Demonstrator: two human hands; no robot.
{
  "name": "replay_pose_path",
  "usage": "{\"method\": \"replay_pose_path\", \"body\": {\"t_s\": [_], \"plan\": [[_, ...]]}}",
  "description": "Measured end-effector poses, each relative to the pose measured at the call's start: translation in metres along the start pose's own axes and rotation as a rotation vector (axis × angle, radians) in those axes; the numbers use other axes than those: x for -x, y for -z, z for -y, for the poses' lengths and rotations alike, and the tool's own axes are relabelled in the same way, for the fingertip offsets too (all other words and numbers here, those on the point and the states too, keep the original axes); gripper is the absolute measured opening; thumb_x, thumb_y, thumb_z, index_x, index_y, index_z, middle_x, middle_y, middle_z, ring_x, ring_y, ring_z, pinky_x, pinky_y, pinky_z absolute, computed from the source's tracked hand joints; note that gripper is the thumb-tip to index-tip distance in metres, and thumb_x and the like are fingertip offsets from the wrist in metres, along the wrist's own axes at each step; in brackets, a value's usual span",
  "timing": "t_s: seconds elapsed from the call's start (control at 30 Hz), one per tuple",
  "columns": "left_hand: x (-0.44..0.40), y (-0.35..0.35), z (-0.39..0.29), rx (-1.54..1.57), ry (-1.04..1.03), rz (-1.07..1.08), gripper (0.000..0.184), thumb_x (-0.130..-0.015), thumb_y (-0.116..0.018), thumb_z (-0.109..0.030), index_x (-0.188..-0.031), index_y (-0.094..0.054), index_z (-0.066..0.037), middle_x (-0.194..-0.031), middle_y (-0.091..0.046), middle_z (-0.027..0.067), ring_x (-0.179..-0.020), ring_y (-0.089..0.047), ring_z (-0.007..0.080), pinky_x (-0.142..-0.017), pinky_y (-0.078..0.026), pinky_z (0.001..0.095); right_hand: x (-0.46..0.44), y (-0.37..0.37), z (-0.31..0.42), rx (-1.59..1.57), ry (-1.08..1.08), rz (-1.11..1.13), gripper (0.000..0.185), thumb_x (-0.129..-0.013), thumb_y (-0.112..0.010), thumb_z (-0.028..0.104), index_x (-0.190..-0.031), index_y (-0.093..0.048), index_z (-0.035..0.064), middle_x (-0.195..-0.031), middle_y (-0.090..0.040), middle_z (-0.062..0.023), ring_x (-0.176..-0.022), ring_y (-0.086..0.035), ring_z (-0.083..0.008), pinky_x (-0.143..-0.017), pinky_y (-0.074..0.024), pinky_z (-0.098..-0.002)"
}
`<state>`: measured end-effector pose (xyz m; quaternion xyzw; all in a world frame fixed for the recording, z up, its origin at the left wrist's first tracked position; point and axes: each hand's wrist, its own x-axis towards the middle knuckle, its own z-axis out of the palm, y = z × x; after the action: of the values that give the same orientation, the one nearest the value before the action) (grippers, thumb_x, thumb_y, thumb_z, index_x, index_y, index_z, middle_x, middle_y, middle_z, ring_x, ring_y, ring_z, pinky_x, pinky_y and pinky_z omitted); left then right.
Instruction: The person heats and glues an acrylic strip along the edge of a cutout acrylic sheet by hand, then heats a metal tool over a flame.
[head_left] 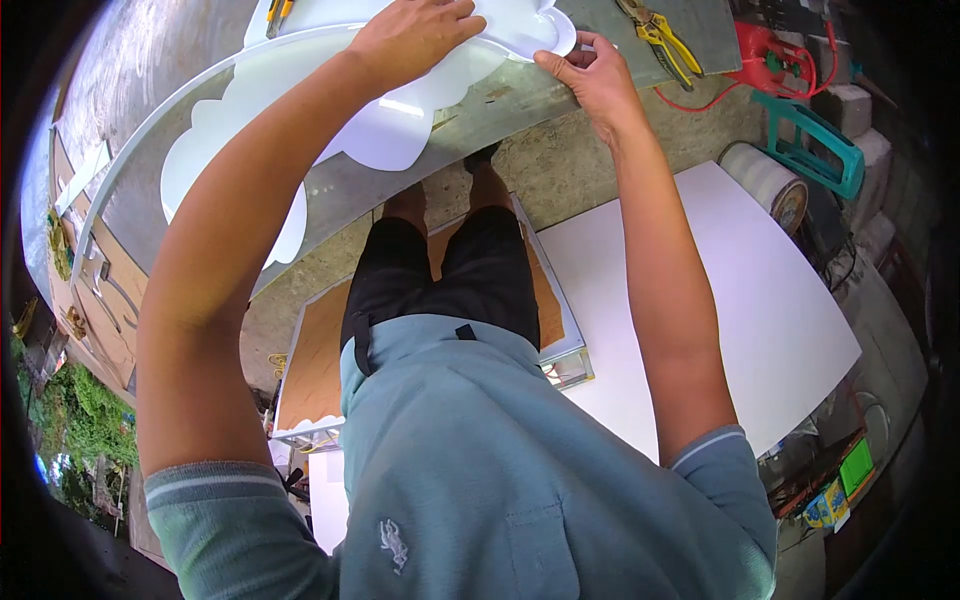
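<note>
A white cloud-shaped panel with a raised, curving rim lies on the grey worktable at the top of the view. A long, thin white strip runs from under my left hand and bends down along the table's left side. That hand has its fingers curled together over the rim; its thumb is hidden. My right hand pinches the rounded corner of the white rim between thumb and fingers. Flat white scalloped sheets rest on the table beneath my left forearm.
Yellow-handled snips and an orange utility knife lie on the worktable. A large white board is on the floor behind my right arm. A teal plastic stool, a cylinder and red equipment stand right.
</note>
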<state>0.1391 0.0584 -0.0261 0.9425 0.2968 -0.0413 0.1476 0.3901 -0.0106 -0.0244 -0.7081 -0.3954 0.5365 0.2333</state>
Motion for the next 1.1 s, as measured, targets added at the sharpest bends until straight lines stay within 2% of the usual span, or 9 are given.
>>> {"method": "replay_pose_path", "body": {"t_s": [0.17,0.23,0.43,0.73,1.1], "plan": [[0.0,-0.004,-0.001,-0.02,0.014,0.029,0.02,-0.09,-0.057,-0.016,-0.108,-0.061,-0.011,-0.111,-0.061,0.0088,-0.116,-0.055,0.0288,-0.099,-0.045,0.0429,0.003,-0.001,0.004,0.007,-0.02,-0.022,0.083,-0.072,-0.093,0.03,-0.132,-0.05,-0.0061,-0.114,-0.066,-0.0178,-0.105,-0.065,-0.0233,-0.088,-0.0553,-0.0353],[0.003,-0.013,-0.002,-0.073,0.002,-0.111,0.042,-0.081,-0.066,0.001,-0.12,-0.058,-0.012,-0.124,-0.06,0.0058,-0.122,-0.054,0.0262,-0.106,-0.044,0.039,0.004,0.0,0.001,-0.04,-0.008,-0.016,0.083,-0.072,-0.093,0.031,-0.133,-0.05,-0.006,-0.115,-0.066,-0.0178,-0.105,-0.065,-0.023,-0.088,-0.0552,-0.035],[0.004,-0.009,-0.001,-0.064,-0.005,-0.078,0.045,-0.079,-0.069,0.0,-0.121,-0.058,-0.012,-0.126,-0.06,0.0064,-0.123,-0.054,0.0264,-0.107,-0.043,0.0396,0.013,-0.002,-0.015,-0.152,0.046,-0.093,0.082,-0.077,-0.09,0.034,-0.135,-0.049,-0.0059,-0.116,-0.063,-0.0174,-0.106,-0.063,-0.0214,-0.09,-0.0538,-0.033],[0.004,-0.006,0.0,-0.037,0.005,-0.005,0.04,-0.083,-0.064,-0.001,-0.121,-0.059,-0.011,-0.125,-0.06,0.0063,-0.124,-0.052,0.0269,-0.108,-0.042,0.0399,0.019,-0.002,-0.023,-0.238,0.031,-0.136,0.073,-0.084,-0.085,0.033,-0.135,-0.049,-0.0055,-0.114,-0.063,-0.0155,-0.105,-0.062,-0.0202,-0.091,-0.0518,-0.0312],[0.007,-0.004,0.0,-0.026,-0.014,-0.048,0.029,-0.086,-0.06,-0.002,-0.115,-0.06,-0.009,-0.117,-0.06,0.0068,-0.119,-0.054,0.0271,-0.105,-0.043,0.0404,0.022,-0.002,-0.017,-0.211,0.03,-0.129,0.065,-0.088,-0.08,0.034,-0.132,-0.053,-0.0051,-0.112,-0.064,-0.0145,-0.102,-0.062,-0.0192,-0.089,-0.0518,-0.0314]]}}
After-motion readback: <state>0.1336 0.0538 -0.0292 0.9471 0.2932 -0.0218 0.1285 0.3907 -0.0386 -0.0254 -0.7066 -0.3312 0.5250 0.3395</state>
